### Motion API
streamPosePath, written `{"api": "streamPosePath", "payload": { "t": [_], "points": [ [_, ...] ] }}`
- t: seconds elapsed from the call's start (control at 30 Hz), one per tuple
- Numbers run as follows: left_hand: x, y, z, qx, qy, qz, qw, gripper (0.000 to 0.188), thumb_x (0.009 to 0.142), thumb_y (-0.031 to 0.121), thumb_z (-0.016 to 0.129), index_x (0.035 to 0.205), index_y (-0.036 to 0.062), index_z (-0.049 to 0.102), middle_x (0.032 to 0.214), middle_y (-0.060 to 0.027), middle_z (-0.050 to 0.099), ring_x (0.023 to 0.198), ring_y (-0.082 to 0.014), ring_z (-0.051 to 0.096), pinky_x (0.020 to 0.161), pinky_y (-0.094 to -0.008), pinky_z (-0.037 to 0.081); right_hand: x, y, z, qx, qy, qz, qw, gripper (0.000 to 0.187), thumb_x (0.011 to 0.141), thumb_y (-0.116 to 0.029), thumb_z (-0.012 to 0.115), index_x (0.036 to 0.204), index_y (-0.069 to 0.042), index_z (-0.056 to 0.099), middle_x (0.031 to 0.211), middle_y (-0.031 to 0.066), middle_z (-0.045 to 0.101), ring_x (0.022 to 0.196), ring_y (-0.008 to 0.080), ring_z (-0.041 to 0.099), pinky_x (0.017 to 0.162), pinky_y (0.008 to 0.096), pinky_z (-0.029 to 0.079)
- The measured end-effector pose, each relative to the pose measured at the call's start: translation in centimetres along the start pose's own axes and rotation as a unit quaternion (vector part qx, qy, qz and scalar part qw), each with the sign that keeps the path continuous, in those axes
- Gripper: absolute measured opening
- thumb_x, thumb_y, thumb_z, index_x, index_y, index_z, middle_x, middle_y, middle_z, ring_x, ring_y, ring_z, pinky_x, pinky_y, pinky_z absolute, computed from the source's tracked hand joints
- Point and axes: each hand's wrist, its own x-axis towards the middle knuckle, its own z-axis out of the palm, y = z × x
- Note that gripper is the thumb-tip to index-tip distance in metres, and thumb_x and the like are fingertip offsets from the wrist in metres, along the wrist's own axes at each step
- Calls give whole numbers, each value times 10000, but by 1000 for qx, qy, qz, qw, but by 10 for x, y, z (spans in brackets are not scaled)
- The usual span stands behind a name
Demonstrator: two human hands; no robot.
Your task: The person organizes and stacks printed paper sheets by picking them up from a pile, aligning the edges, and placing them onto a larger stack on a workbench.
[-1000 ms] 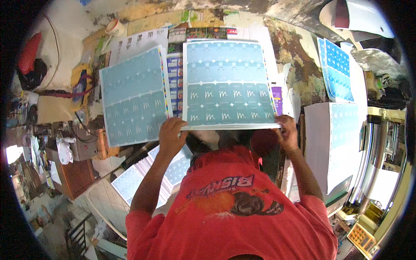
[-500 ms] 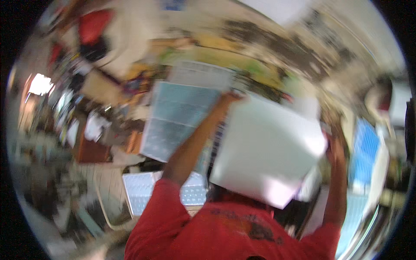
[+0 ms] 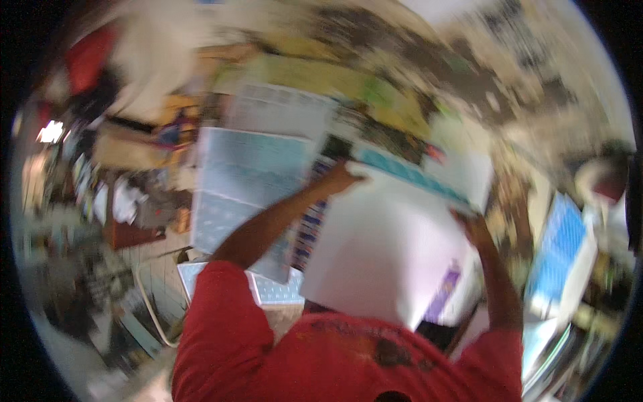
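Gripping opposite edges of a large white sheet (image 3: 382,261), both hands (image 3: 341,177) raise it above crowded printed sheets (image 3: 248,181).

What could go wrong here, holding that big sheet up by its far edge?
The large white-backed sheet is held only at its far edge by the left hand and right hand, so it may bend or crease. Swung low, it might knock the pale blue printed sheets stacked beside it.

Your left hand (image 3: 343,179) and right hand (image 3: 473,226) grip a large white printed sheet (image 3: 388,248), blank side up, blurred.
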Motion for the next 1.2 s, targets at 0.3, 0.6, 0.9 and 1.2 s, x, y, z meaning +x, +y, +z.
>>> {"api": "streamPosePath", "payload": {
  "t": [0.3, 0.6, 0.9, 1.2],
  "points": [
    [-42, 24, 52, 168, 119, 257, 944, 510, 954, 172, 618, 1426, 49, 471, 1479, -240, 434, 1364, -397, 437, 1101, -482, 375, 3, -108, 40, 7, 138, 132, 982, 521, 1009, -205, 548, 1475, -32, 391, 1438, 288, 461, 1379, 409, 418, 1145, 440, 343],
    [-26, -2, 52, 200, 160, 313, 914, 502, 919, 42, 619, 1400, 30, 480, 1502, -230, 417, 1426, -421, 339, 1146, -521, 309, 6, -81, 66, -193, 186, 24, 963, 610, 918, -74, 611, 1462, 45, 364, 1527, 286, 339, 1457, 436, 265, 1181, 554, 228],
    [-11, 2, 19, 269, 220, 255, 902, 579, 910, 408, 677, 1269, -26, 542, 1290, -213, 550, 1203, -415, 488, 1045, -524, 385, 13, -29, 47, -229, 262, 59, 935, 658, 897, -414, 686, 1398, -30, 502, 1586, 246, 250, 1466, 502, 160, 1169, 607, 196],
    [-251, -87, 135, 296, -6, 448, 844, 740, 784, 653, 698, 1253, 86, 616, 1371, -173, 515, 1260, -379, 471, 1046, -546, 372, -156, -150, 217, -237, 214, -69, 945, 638, 750, -416, 819, 1200, -44, 563, 1198, 155, 557, 1165, 374, 502, 1029, 540, 365]
  ]
}}
